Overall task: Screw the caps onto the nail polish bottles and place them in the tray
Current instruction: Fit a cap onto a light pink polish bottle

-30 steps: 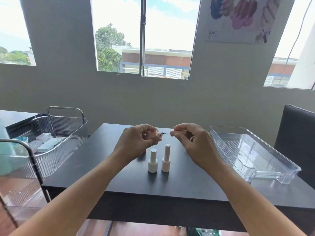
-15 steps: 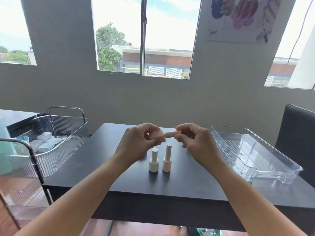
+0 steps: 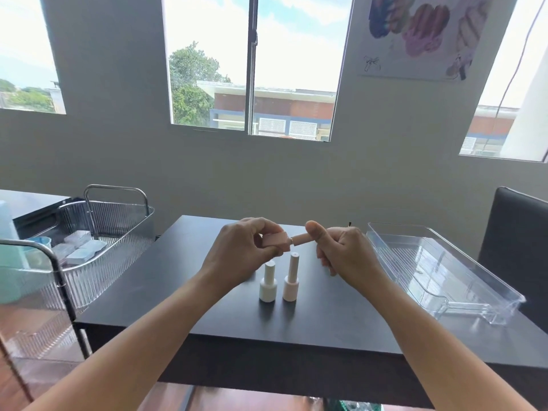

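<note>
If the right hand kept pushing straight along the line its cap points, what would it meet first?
The pink bottle held sideways in the left hand. The cap in the right hand points left at its neck, seemingly already meeting it at a gold ring; depth is unclear.

A nail salon: manicure poster (image 3: 421,34) on wall, supply trolley (image 3: 98,232) beside table (image 3: 207,315)
</note>
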`<state>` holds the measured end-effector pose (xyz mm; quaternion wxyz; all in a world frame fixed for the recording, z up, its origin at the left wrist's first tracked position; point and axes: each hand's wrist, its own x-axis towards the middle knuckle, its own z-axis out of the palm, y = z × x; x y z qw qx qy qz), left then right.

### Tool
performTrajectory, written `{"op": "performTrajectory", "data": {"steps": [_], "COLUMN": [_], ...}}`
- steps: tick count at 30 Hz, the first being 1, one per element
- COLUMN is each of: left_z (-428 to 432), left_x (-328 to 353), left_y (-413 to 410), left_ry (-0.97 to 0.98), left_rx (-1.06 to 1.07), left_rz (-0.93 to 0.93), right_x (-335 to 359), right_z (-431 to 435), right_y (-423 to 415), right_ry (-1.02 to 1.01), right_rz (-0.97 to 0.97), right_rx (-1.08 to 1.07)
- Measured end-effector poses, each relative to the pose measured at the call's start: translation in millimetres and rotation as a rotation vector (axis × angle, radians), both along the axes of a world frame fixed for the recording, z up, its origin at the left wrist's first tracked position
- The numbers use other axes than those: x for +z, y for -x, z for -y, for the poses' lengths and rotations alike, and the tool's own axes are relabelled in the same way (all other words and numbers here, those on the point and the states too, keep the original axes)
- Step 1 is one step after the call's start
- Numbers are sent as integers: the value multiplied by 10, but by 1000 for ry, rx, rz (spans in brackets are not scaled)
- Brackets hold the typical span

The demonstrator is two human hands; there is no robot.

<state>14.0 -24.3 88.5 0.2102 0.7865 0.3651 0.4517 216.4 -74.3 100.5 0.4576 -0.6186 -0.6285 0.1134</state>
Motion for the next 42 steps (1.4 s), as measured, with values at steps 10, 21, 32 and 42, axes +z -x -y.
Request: {"op": "performTrajectory", "data": {"steps": [10,21,32,42], "left_z": [-28,-5,-46,0], "left_x": [6,48,14,27], "left_y": [10,23,36,11], "left_ry": [89,37,34,-3], "left_rx": [-30,-26,-5,11], "left_rz": [25,21,6,-13], "right_x": [-28,19,-68,-30], "right_z": [-8,28,4,41], "right_y": [-7,-3,-65,-19], "right_ry": [-79,12,84,105], "right_rz": [-159,-139,-12,-62], "right_rx": [231,165,239,211]}}
